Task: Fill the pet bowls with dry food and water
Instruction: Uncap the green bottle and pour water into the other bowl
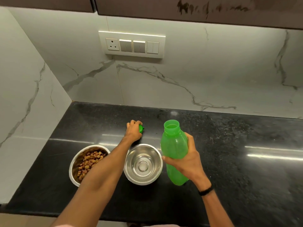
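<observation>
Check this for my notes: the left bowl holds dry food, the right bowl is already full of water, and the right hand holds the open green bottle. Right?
One thing is wrong. In the head view the right bowl is empty, bare steel with no water in it. The rest stands: the left bowl holds dry food, and the right hand holds the open green bottle.

L bowl (77, 167) kibble – R bowl (143, 164) empty.

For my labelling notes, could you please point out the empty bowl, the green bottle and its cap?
empty bowl (143, 165): head view, bare inner base.
green bottle (174, 145): head view, upper body.
cap (141, 128): head view, visible edge under left hand.
</observation>
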